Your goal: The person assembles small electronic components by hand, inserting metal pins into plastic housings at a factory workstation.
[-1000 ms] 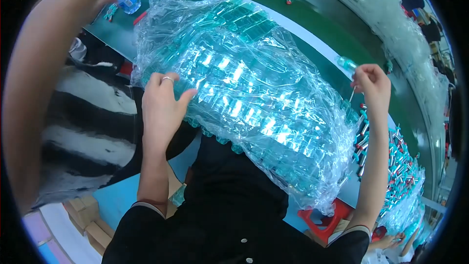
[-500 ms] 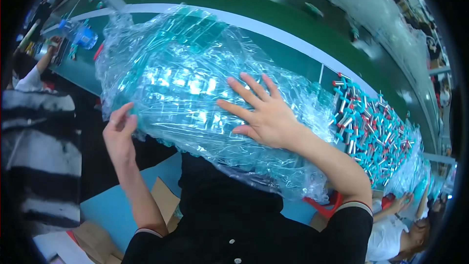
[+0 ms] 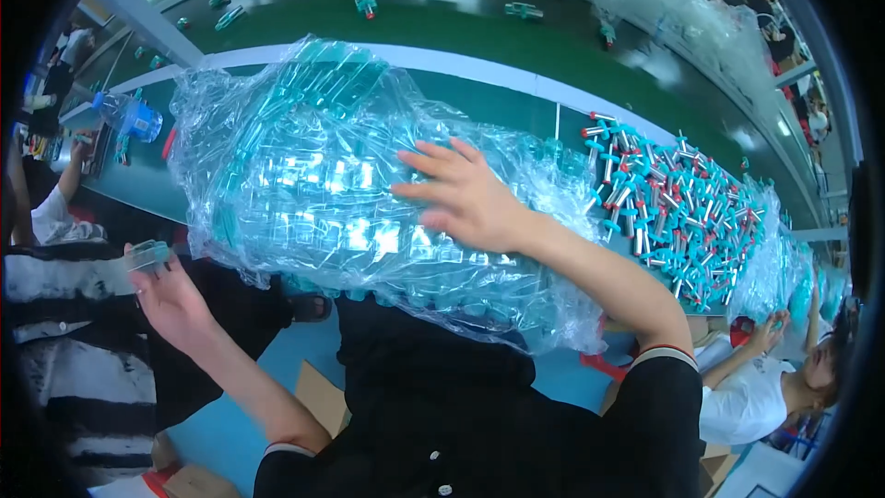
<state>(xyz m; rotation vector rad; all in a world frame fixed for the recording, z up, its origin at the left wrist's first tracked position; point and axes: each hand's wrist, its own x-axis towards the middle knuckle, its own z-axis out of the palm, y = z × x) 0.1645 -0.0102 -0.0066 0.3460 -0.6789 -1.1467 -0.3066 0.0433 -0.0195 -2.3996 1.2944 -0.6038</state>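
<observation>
A big clear plastic bag (image 3: pixel 304 157), packed with rows of transparent teal-tinted plastic tubes, lies along the bench in front of me. My right hand (image 3: pixel 466 198) rests on top of the bag, fingers spread and holding nothing. Off to the left, beyond the bag's end, my left hand (image 3: pixel 171 300) is raised with a small clear plastic tube (image 3: pixel 147 256) pinched in its fingers. The tube has a teal end. Right of the bag is a heap of small silver, teal and red parts (image 3: pixel 673 212).
Past the bench's white edge runs a green conveyor belt (image 3: pixel 304 23) with several scattered parts. A water bottle (image 3: pixel 134 117) lies at the left. A metal post (image 3: pixel 143 14) rises at upper left. Co-workers sit at both sides; one in a white shirt (image 3: pixel 751 401) is at right.
My left hand has moved away from the bag to the left and now holds a tube. My right hand has stayed on the bag, while the whole view has shifted a little.
</observation>
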